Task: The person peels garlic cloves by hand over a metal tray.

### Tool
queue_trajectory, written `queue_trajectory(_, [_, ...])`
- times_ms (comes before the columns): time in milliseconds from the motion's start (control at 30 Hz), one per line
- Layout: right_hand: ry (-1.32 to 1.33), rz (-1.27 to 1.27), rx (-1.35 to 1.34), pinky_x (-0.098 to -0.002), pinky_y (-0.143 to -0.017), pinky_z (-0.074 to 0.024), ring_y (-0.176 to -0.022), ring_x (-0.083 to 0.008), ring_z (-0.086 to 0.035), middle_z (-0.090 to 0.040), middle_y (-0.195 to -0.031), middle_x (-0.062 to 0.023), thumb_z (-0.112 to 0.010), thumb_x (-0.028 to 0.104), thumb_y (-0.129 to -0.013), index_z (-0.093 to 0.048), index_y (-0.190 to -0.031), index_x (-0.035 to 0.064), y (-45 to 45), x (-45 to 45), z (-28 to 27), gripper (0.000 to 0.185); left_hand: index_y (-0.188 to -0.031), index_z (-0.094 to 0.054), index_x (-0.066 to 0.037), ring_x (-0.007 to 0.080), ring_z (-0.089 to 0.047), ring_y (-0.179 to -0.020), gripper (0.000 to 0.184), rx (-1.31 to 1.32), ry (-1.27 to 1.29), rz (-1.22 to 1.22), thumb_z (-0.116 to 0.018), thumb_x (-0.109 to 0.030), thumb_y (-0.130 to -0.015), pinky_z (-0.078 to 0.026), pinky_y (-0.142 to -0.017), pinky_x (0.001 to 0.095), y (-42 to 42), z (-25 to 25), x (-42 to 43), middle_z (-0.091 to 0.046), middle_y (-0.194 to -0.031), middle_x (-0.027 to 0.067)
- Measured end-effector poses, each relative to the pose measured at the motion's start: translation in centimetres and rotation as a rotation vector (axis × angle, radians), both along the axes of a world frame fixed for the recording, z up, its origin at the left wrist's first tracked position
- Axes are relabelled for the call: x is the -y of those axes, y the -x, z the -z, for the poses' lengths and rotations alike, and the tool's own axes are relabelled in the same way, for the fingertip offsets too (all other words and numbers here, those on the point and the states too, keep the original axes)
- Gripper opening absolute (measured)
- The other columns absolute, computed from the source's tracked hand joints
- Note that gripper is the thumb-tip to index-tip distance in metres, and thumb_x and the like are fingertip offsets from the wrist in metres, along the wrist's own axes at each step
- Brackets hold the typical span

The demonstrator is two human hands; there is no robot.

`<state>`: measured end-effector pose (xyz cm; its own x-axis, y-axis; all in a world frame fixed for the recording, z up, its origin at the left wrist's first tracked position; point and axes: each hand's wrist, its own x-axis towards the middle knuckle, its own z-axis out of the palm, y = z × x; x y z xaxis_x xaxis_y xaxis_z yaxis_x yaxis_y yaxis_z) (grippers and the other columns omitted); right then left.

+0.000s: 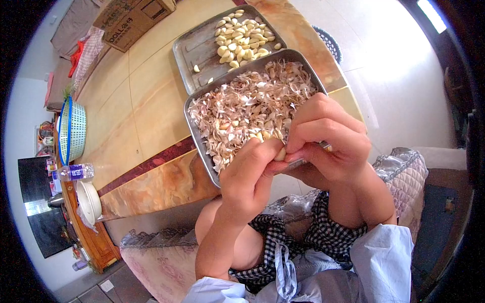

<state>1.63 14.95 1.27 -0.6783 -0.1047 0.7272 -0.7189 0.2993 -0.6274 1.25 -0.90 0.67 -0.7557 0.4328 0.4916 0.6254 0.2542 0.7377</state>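
Observation:
Both hands meet over the near edge of a metal tray (206, 162) heaped with papery garlic skins (242, 106). Between their fingertips is a small pale garlic clove (281, 154). My left hand (250, 174) pinches it from the left with thumb and forefinger. From the other side my right hand (331, 139) grips it, fingers curled. A few cloves lie among the skins just beyond the fingertips. Behind, a second metal tray (189, 53) holds many peeled garlic cloves (242, 38), with a couple lying apart on its left side.
The trays rest on a marble-patterned table (151, 101). A cardboard box (134, 22) stands at the far left. Along the left edge are a green basket (72, 131), a plastic bottle (77, 172) and a white bowl (89, 202). A dark basket (328, 44) sits beyond the right edge.

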Motion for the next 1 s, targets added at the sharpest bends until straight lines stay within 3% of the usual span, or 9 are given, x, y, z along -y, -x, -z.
queue_trajectory(233, [-0.019, -0.031, -0.010, -0.0301, -0.054, -0.0377, -0.064, -0.0218, -0.048, -0.048, -0.071, -0.0073, -0.062, 0.004, -0.063, -0.052, -0.080, -0.0011, -0.1, 0.6, 0.1, 0.021, -0.094, -0.053, 0.001, 0.0163, -0.056, -0.066, 0.016, 0.089, -0.098, 0.043, -0.054, 0.003, -0.078, -0.045, -0.058, 0.0262, -0.5, 0.0, -0.1, -0.056, -0.074, 0.0091])
queue_trajectory(300, [-0.020, -0.038, -0.022, -0.0303, -0.054, -0.0374, -0.063, -0.0219, -0.047, -0.048, -0.071, -0.0073, -0.062, 0.005, -0.063, -0.051, -0.080, -0.0011, -0.2, 0.6, 0.1, 0.020, -0.098, -0.049, 0.002, 0.0111, -0.055, -0.070, 0.016, 0.392, -0.354, 0.162, -0.051, 0.000, -0.082, -0.044, -0.060, 0.0234, -0.7, 0.0, -0.1, -0.057, -0.079, 0.0069])
queue_trajectory(433, [-0.062, -0.067, -0.064, -0.0306, -0.053, -0.0367, -0.061, -0.0223, -0.046, -0.048, -0.071, -0.0079, -0.059, 0.006, -0.061, -0.052, -0.079, -0.0013, -0.3, 0.4, -0.1, 0.021, -0.101, -0.044, 0.002, 0.0073, -0.051, -0.071, 0.018, 0.569, -0.497, 0.257, -0.049, -0.004, -0.084, -0.042, -0.062, 0.0199, -0.7, 0.3, 0.1, -0.055, -0.082, 0.0048])
queue_trajectory(533, [-0.068, -0.045, -0.097, -0.0299, -0.052, -0.0366, -0.060, -0.0227, -0.046, -0.049, -0.072, -0.0083, -0.057, 0.006, -0.061, -0.052, -0.079, -0.0013, -0.4, 0.6, 0.2, 0.020, -0.100, -0.043, 0.001, 0.0066, -0.048, -0.070, 0.020, 0.637, -0.624, 0.311, -0.049, -0.012, -0.086, -0.040, -0.064, 0.0177, -0.8, 0.3, -0.4, -0.052, -0.082, 0.0038])
queue_trajectory(600, [-0.085, -0.055, -0.094, -0.0298, -0.052, -0.0368, -0.060, -0.0227, -0.046, -0.049, -0.071, -0.0084, -0.057, 0.008, -0.062, -0.052, -0.078, -0.0014, -0.4, 0.5, 0.0, 0.019, -0.097, -0.043, 0.000, 0.0056, -0.042, -0.063, 0.025, 0.800, -0.740, 0.218, -0.046, -0.023, -0.088, -0.037, -0.057, 0.0174, -1.0, -0.6, -0.9, -0.048, -0.076, 0.0023])
queue_trajectory(733, [-0.006, -0.004, -0.106, -0.0293, -0.053, -0.0376, -0.062, -0.0221, -0.049, -0.050, -0.069, -0.0084, -0.057, 0.009, -0.068, -0.052, -0.077, -0.0016, -0.3, -0.2, 0.2, 0.015, -0.095, -0.042, 0.000, 0.0055, -0.030, -0.054, 0.033, 0.767, -0.735, 0.291, -0.035, -0.032, -0.091, -0.026, -0.048, 0.0187, 0.0, 0.2, 0.0, -0.042, -0.068, 0.0018])
queue_trajectory(833, [-0.069, 0.111, 0.091, -0.0301, -0.056, -0.0399, -0.064, -0.0236, -0.051, -0.052, -0.070, -0.0089, -0.057, -0.003, -0.067, -0.054, -0.078, 0.0008, -0.1, -0.5, 0.3, 0.013, -0.089, -0.040, -0.001, 0.0076, -0.036, -0.053, 0.031, 0.704, -0.615, 0.273, -0.035, -0.032, -0.091, -0.031, -0.050, 0.0186, -0.1, -0.2, 0.1, -0.040, -0.065, 0.0020])
queue_trajectory(933, [-0.028, 0.226, 0.147, -0.0303, -0.058, -0.0407, -0.065, -0.0246, -0.051, -0.053, -0.074, -0.0095, -0.059, -0.003, -0.066, -0.056, -0.080, 0.0015, 0.3, 0.3, 0.9, 0.016, -0.092, -0.044, 0.000, 0.0050, -0.033, -0.052, 0.031, 0.647, -0.555, 0.311, -0.034, -0.029, -0.092, -0.027, -0.048, 0.0177, -0.1, 0.2, 0.2, -0.043, -0.069, 0.0017])
queue_trajectory(1000, [-0.002, 0.172, 0.071, -0.0300, -0.057, -0.0407, -0.066, -0.0242, -0.052, -0.054, -0.075, -0.0099, -0.060, -0.001, -0.066, -0.057, -0.081, 0.0014, 0.4, 0.5, 0.7, 0.016, -0.092, -0.044, 0.001, 0.0047, -0.035, -0.053, 0.029, 0.649, -0.534, 0.268, -0.034, -0.027, -0.092, -0.027, -0.048, 0.0172, -0.4, -0.3, 0.0, -0.044, -0.068, 0.0018])
